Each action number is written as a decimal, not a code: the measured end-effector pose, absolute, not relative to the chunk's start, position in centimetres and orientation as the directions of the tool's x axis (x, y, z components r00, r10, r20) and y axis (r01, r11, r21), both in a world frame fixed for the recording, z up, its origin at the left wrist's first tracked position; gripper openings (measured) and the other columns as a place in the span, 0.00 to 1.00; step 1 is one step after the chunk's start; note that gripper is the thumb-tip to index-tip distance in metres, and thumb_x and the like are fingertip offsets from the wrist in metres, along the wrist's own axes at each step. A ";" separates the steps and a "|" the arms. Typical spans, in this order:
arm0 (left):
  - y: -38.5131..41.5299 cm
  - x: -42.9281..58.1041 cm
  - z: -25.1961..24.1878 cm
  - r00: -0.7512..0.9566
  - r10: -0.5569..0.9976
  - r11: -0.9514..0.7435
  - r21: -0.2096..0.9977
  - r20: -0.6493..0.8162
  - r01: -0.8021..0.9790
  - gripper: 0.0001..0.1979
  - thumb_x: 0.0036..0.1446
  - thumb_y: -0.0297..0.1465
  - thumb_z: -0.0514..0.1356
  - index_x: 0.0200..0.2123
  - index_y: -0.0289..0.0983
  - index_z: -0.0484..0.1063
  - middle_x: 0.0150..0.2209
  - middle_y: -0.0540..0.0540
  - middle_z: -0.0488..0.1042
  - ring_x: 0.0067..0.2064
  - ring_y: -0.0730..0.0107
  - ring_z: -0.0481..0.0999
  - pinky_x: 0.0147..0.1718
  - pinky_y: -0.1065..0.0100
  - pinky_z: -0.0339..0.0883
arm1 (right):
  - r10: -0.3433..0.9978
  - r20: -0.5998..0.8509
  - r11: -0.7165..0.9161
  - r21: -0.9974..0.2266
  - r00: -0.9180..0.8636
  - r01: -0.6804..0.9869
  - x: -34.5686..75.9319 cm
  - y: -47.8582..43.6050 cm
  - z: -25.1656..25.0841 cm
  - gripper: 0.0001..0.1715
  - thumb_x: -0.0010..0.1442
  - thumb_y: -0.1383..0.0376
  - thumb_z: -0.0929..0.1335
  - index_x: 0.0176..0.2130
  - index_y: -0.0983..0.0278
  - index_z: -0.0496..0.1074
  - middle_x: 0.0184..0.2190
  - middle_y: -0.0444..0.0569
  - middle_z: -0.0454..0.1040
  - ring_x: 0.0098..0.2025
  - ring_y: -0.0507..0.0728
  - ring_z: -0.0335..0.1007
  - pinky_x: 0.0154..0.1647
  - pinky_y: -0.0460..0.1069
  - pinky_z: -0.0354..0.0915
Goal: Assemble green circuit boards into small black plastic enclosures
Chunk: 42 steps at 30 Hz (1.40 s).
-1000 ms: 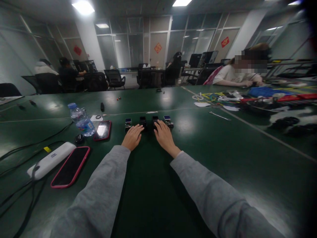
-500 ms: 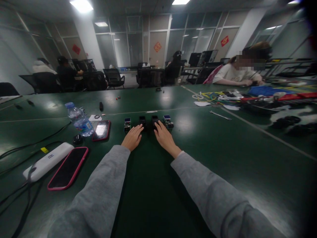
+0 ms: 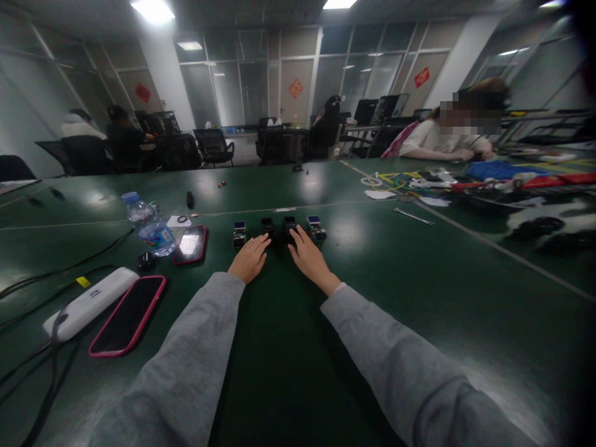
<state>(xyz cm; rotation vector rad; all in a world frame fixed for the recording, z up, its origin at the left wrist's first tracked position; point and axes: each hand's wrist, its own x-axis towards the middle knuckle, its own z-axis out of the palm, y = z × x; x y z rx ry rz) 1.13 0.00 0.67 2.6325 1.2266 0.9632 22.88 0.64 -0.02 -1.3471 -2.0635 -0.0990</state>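
Note:
Four small devices is avoided here; several small electronic devices stand in a row across the green table. My left hand (image 3: 251, 256) lies low with its fingers stretched out, its fingertips at the near end of a black box-shaped device (image 3: 267, 225). Just left of that hand is a small circuit-board device with a screen (image 3: 239, 233). My right hand (image 3: 308, 256) has its fingers extended, the fingertips touching a second black box-shaped device (image 3: 289, 221). Another circuit-board device with a bluish screen (image 3: 316, 228) sits beyond the right hand's outer side. Neither hand is wrapped around anything.
Left on the table (image 3: 279, 347) are a water bottle (image 3: 156, 233), two red-edged phones (image 3: 128, 318) and a white power strip (image 3: 93, 302) with black cables. A wrench (image 3: 413, 216) and piled cables (image 3: 400, 181) lie right. A person (image 3: 435, 139) sits at the far right.
My right hand and the black device at its fingertips have shifted very slightly left. My left hand stays almost where it was.

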 end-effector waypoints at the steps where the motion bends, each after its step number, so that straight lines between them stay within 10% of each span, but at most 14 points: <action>1: 0.0 1.1 0.7 0.486 0.714 -0.675 0.312 0.504 0.669 0.23 0.61 0.31 0.49 0.60 0.38 0.59 0.63 0.40 0.59 0.64 0.62 0.57 0.63 0.53 0.47 | 0.789 0.561 0.466 -0.282 -0.250 0.839 22.9 0.7 0.0 0.27 0.66 0.64 0.58 0.62 0.68 0.54 0.64 0.59 0.48 0.64 0.61 0.48 0.60 0.59 0.59; 21: 0.1 0.7 1.1 0.304 0.708 -0.561 0.246 0.638 0.791 0.22 0.60 0.30 0.50 0.58 0.37 0.60 0.61 0.40 0.61 0.63 0.59 0.57 0.62 0.52 0.50 | 0.779 0.565 0.466 -0.231 -0.273 0.854 23.0 0.9 -0.1 0.30 0.65 0.63 0.60 0.63 0.67 0.52 0.65 0.60 0.44 0.66 0.64 0.42 0.63 0.61 0.52; 29: 1.9 -1.4 -0.7 -0.138 0.741 -0.346 0.549 0.657 0.761 0.32 0.51 0.34 0.61 0.58 0.34 0.55 0.59 0.33 0.55 0.64 0.51 0.54 0.62 0.48 0.50 | 0.818 0.523 0.415 -0.250 -0.239 0.875 22.9 0.6 -0.1 0.30 0.66 0.61 0.60 0.64 0.66 0.53 0.63 0.64 0.48 0.64 0.68 0.48 0.58 0.62 0.58; 42: 3.9 -2.8 -3.1 -0.181 0.900 -0.226 0.779 0.397 0.585 0.33 0.50 0.31 0.62 0.59 0.34 0.56 0.58 0.35 0.62 0.60 0.54 0.63 0.60 0.50 0.54 | 0.649 0.531 0.654 -0.023 -0.546 0.756 22.2 -0.8 1.3 0.32 0.65 0.62 0.61 0.65 0.61 0.48 0.66 0.48 0.45 0.68 0.58 0.35 0.67 0.58 0.41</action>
